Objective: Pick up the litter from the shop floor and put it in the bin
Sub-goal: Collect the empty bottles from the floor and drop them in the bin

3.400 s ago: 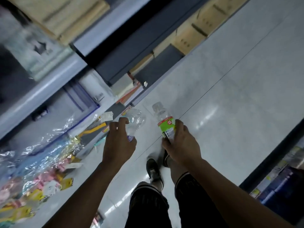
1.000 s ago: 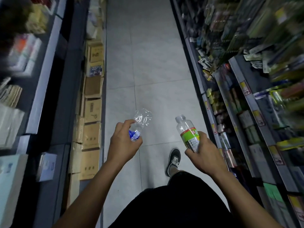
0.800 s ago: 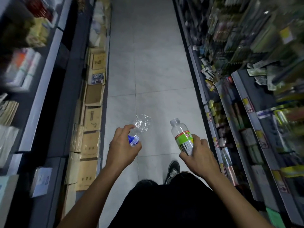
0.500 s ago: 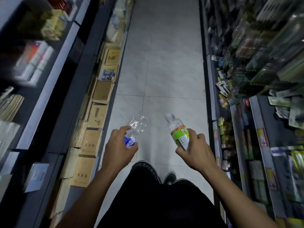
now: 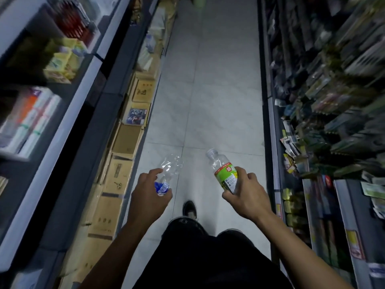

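Here the left hand (image 5: 149,197) grips a crushed clear bottle (image 5: 169,167) by its blue-labelled end, fingers curled round it; the right hand (image 5: 245,195) wraps a green-labelled bottle (image 5: 224,172), uncapped, seemingly empty. The thin crumpled one could slip from that low grip. Boxes (image 5: 125,142) crowd the aisle floor (image 5: 218,90); no bin is visible.
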